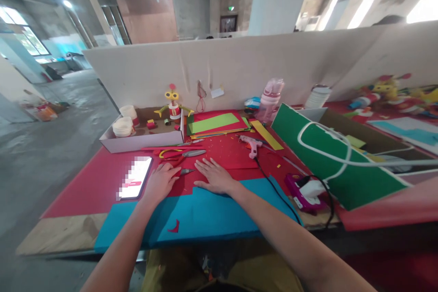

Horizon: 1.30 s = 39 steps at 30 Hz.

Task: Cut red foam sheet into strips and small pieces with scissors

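Note:
My left hand [160, 183] lies palm down on the tabletop, fingers stretched forward, beside a lit phone [134, 178]. A grey pointed tool tip [186, 171] shows just past its fingertips; the rest of that tool is hidden. Flat, with fingers spread, my right hand [216, 178] rests on the red sheet [239, 157] at the edge of a blue sheet [212, 214]. Beyond both hands are yellow-handled scissors [193, 153]. Farther right lies a pink hot glue gun [253, 145] with a black cord. A small red scrap [174, 226] sits on the blue sheet.
At the back left, a shallow box [143, 143] holds white cups [123, 127] and a yellow-headed figure [172, 106]. Green paper [214, 123] tops a stack. A pink bottle [270, 100] stands behind. On the right are a purple power strip [304, 194] and a green-sided box [325, 159].

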Motion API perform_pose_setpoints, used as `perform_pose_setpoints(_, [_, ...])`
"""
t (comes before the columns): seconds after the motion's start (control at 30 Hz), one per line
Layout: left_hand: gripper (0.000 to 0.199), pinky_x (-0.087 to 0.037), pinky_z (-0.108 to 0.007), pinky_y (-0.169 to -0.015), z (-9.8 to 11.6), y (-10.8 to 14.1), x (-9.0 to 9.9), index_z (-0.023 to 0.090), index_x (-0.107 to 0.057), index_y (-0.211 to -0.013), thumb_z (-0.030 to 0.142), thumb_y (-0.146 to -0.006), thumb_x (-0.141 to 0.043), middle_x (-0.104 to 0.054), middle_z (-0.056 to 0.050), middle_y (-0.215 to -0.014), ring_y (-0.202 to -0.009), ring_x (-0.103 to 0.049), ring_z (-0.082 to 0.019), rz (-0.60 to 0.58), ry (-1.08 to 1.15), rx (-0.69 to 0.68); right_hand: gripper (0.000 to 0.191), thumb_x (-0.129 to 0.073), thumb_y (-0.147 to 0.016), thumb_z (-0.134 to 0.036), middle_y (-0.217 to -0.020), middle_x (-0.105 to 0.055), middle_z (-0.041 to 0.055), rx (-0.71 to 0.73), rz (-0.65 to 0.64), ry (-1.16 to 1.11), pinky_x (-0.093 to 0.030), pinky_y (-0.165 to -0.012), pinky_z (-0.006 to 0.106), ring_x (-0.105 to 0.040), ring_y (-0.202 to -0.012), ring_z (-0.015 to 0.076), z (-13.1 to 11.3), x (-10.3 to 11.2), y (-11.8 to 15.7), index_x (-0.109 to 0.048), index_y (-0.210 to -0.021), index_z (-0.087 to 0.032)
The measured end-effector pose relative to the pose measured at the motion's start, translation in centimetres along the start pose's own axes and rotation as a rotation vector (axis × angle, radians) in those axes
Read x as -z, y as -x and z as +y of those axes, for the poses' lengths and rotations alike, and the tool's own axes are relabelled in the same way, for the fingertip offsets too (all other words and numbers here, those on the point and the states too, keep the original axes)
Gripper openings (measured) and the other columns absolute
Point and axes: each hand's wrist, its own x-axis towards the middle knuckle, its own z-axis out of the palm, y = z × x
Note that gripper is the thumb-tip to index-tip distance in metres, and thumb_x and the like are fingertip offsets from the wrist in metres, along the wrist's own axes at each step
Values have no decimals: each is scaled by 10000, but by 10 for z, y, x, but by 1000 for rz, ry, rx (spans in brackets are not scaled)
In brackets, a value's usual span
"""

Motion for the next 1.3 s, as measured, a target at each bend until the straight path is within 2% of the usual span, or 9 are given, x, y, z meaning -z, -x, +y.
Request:
perform_pose_setpoints(0.23, [358, -463, -321, -815, -17, 8, 2, 261, -615, -1231, 291, -899, -484, -587, -85, -1024, -973, -546, -220, 10, 7, 3, 866, -189, -851, -750, -1561, -192, 49, 1, -22, -45, -47, -1177, 445, -106, -1449, 253, -17, -2, -19, -185, -1507, -185])
perform_pose_setpoints(0.37, [364, -464, -329, -807, -16, 7, 2, 264, -612, -1237, 292, -905, -466, -589, -86, -1028, -958, -545, -220, 10, 12, 9, 813, -172, -879, -714, -1566, -170, 34, -24, -34, -88, -62, -1176, 441, -82, -1453, 249, -6, 10, -3, -158, -1511, -204])
perform_pose_setpoints(0.53, [372, -464, -327, -822, -9, 3, 2, 263, -607, -1244, 286, -902, -464, -584, -82, -1016, -977, -541, -224, -4, 12, 30, 760, -173, -899, -687, -1558, -208, 16, -11, -42, -50, -9, -1178, 432, -93, -1452, 226, 8, 14, 17, -184, -1505, -228])
perform_pose_setpoints(0.73, [367, -450, -349, -884, -3, -3, -3, 251, -613, -1226, 235, -884, -482, -576, -85, -1043, -1033, -524, -228, 1, -3, 1, 768, -170, -896, -693, -1558, -207, 14, -13, -21, -16, -9, -1179, 428, -107, -1451, 223, 8, 8, 16, -180, -1506, -227])
perform_pose_setpoints(1.07, [354, -458, -349, -867, -2, 0, -3, 250, -621, -1212, 244, -885, -485, -570, -90, -1036, -1023, -525, -237, -2, -6, 29, 759, -180, -896, -691, -1555, -221, 6, -9, 2, -9, -25, -1180, 427, -109, -1450, 225, 9, 7, 17, -167, -1508, -241])
perform_pose_setpoints(1.3, [358, -460, -346, -870, -4, 2, -5, 259, -614, -1222, 251, -889, -481, -571, -86, -1063, -1017, -530, -230, -5, -9, 23, 731, -177, -892, -699, -1553, -229, -13, -22, 2, -13, -25, -1175, 439, -106, -1450, 235, 7, 7, 16, -225, -1493, -285])
